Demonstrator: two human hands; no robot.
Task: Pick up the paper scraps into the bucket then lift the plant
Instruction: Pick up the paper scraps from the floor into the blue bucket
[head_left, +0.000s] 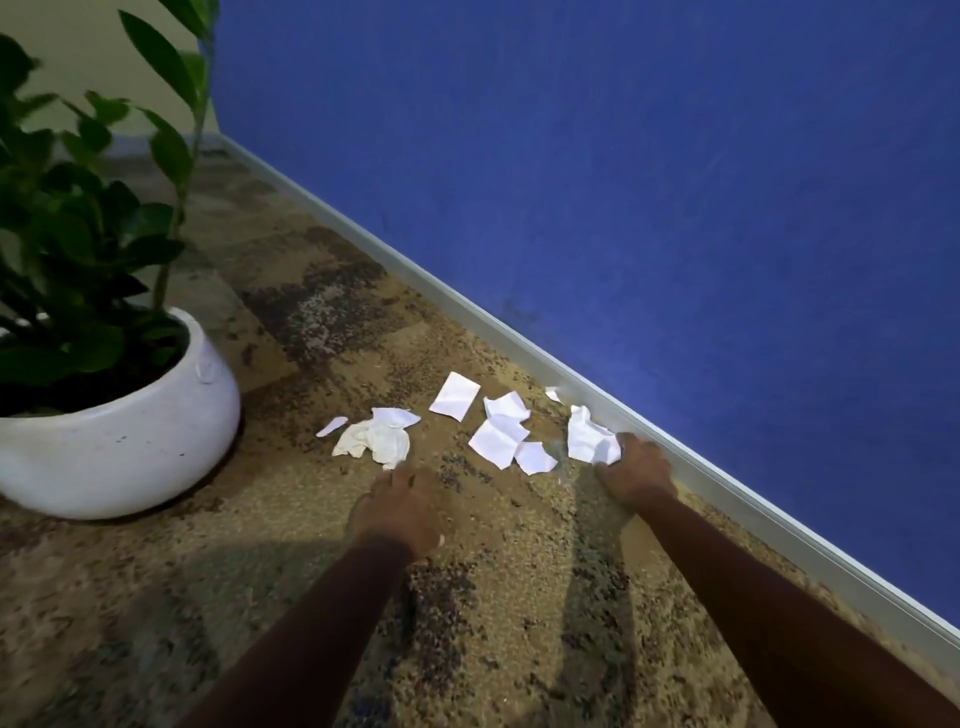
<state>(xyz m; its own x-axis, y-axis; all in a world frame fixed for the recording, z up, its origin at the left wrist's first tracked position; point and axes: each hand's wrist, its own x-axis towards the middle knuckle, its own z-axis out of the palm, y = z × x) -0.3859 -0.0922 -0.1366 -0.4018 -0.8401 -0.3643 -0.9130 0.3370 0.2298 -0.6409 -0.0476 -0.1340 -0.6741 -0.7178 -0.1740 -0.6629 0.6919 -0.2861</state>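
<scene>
No legible text, labels or nos. anywhere

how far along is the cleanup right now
Nothing looks done: the paper scraps all lie on the carpet, and no bucket is in view. In hand: the left hand and right hand reach the nearest crumpled scraps; grip unclear. Left: gathering every scrap, then lifting the plant.

Thin white paper scraps (498, 436), matt, some flat and smooth, others creased; one softer, crumpled, tissue-like wad (379, 441). Rough, speckled brown carpet (311, 597), short matt pile. Smooth, glossy white pot (130, 441), ceramic by the look, faintly scuffed. Waxy, shiny green leaves on the plant (78, 234). Matt blue painted wall (623, 182), slightly mottled; smooth pale skirting board (467, 306) with a dull sheen
</scene>
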